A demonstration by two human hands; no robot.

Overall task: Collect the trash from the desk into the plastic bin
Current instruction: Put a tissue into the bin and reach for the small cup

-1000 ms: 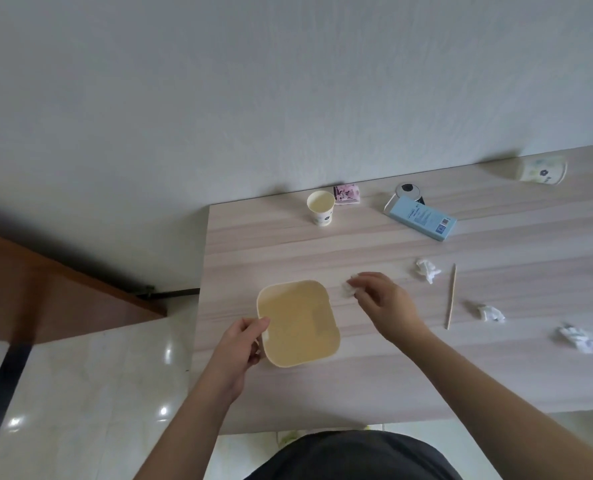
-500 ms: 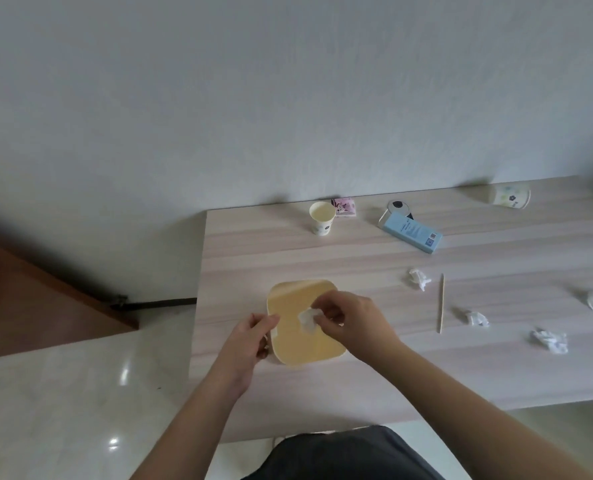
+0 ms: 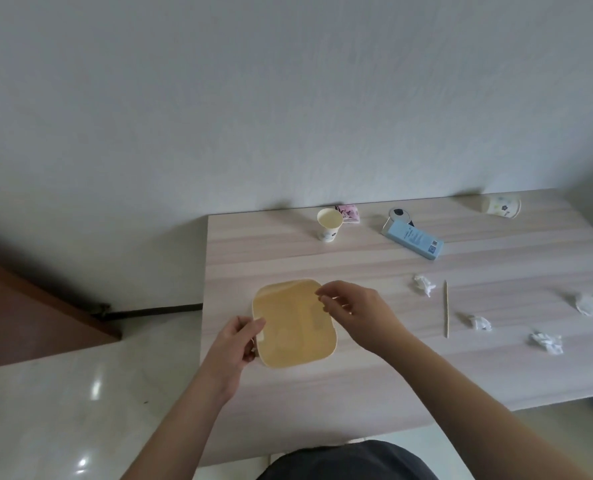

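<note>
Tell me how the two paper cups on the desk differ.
The near paper cup stands upright with its mouth facing up; the far paper cup lies on its side. The near one is toward the desk's left, beside a pink packet; the far one lies alone at the back right. Both are pale with small dark printed marks.

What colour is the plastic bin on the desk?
Pale yellow bin, clearest in the head view.

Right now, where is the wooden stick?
The stick lies on the desk, right of the bin, between two paper wads.
</note>
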